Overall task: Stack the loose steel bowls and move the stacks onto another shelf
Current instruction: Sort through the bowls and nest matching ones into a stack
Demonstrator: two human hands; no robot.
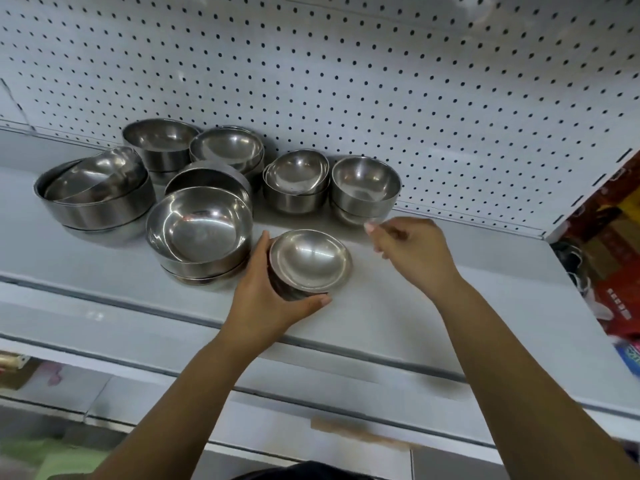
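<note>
We record first what cannot be confirmed. The right hand (412, 251) is smeared by motion. Its fingers appear loosely bent with nothing between them. Its fingertips lie close to the right-hand stack (363, 185) of 2 bowls, and we cannot tell whether they touch it. The left hand (273, 299) hides the base of the small bowl stack (311, 261), so we cannot tell whether it rests on the shelf or is lifted. At least 2 bowls are nested in it. The left hand grips this stack, thumb curled along the near side and fingers wrapped round the left wall.

The stack is at the front middle of the white shelf (433, 334), which is backed by a white pegboard panel (381, 81). The levels below are blurred.

Other steel bowls stand behind and to the left:
- a wide stack (93, 202) at far left, its top bowl tilted
- a front stack (199, 233) just beside the left hand
- a seemingly overturned bowl (207, 174) behind the front stack
- a deep stack (159, 143) and a shallower stack (227, 147) against the panel
- a small rear stack (296, 181)

Red cartons (609, 244) at the right are cut off by the frame.
</note>
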